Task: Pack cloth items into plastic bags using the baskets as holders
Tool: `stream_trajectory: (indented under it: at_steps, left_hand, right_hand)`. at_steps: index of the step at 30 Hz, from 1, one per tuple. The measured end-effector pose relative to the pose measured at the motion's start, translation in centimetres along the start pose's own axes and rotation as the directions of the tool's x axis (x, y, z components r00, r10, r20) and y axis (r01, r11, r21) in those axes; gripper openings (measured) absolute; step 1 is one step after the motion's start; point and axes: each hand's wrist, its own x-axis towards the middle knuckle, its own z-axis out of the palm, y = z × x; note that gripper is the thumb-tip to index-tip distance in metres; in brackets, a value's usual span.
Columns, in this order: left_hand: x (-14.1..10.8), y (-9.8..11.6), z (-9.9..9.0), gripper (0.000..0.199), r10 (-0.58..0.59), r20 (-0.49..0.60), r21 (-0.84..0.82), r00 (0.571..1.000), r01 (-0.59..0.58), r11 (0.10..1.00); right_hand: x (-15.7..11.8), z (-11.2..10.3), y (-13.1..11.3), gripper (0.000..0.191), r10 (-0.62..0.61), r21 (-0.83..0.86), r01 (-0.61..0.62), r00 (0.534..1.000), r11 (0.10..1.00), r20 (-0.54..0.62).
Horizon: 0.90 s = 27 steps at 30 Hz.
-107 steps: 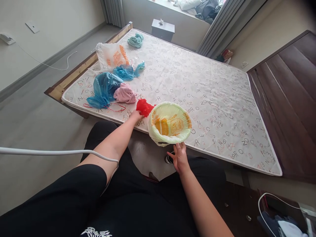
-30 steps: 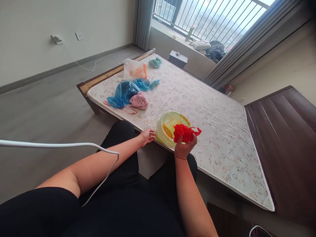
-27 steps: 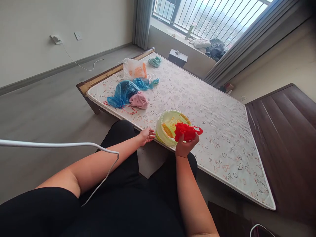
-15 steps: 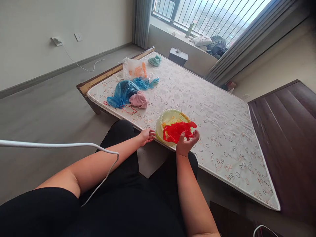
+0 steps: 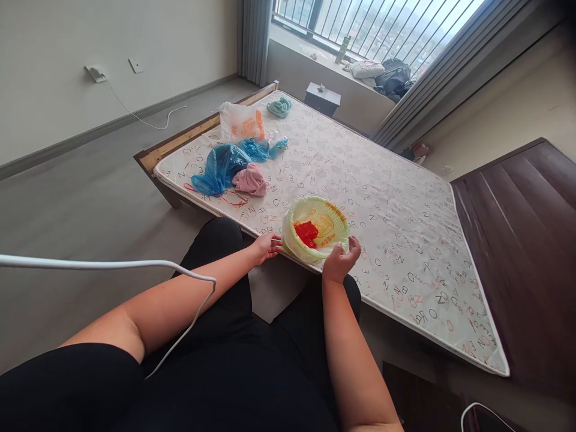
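Observation:
A round basket (image 5: 288,225) lined with a pale yellow-green plastic bag (image 5: 332,219) stands near the front edge of the mattress (image 5: 396,240). Inside it, toward the left, lies a crumpled red plastic bag (image 5: 306,233). My right hand (image 5: 342,257) is at the basket's near right rim, thumb on the inner side and fingers curled outside, gripping it. On the left, my left hand (image 5: 266,248) has its fingers stretched out with the tips against or just beside the basket's lower side; whether they touch is unclear.
Farther left on the mattress lie a blue plastic bag (image 5: 220,165), a pink cloth (image 5: 251,180), a white bag with orange print (image 5: 240,122) and a green cloth (image 5: 279,107). A white cable (image 5: 112,264) crosses in front of my left arm. A dark wooden headboard (image 5: 531,240) stands right.
The red plastic bag, earlier spread across the basket's top by my right hand, now lies lower and smaller inside it. My right hand has closed on the rim; my left hand has barely moved.

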Motion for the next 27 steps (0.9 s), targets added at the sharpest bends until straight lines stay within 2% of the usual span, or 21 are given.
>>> stream_trajectory:
  at_steps: [15, 20, 27]
  left_hand:
    - [-0.2, 0.1, 0.2, 0.035, -0.001, -0.007, 0.052, 1.0, 0.001, 0.999]
    - [-0.1, 0.1, 0.2, 0.036, -0.005, -0.005, 0.052, 1.0, 0.005, 0.999]
    - [0.2, -0.1, 0.0, 0.034, -0.002, -0.004, 0.05, 1.0, 0.003, 0.999]
  right_hand:
    - [0.3, -0.5, -0.8, 0.037, 0.049, 0.002, -0.049, 0.994, 0.999, -0.097]
    - [0.4, -0.9, -1.0, 0.034, 0.13, 0.012, -0.129, 0.983, 0.992, -0.128]
    - [1.3, -1.8, 0.9, 0.029, 0.298, 0.12, -0.28, 0.937, 0.952, -0.181]
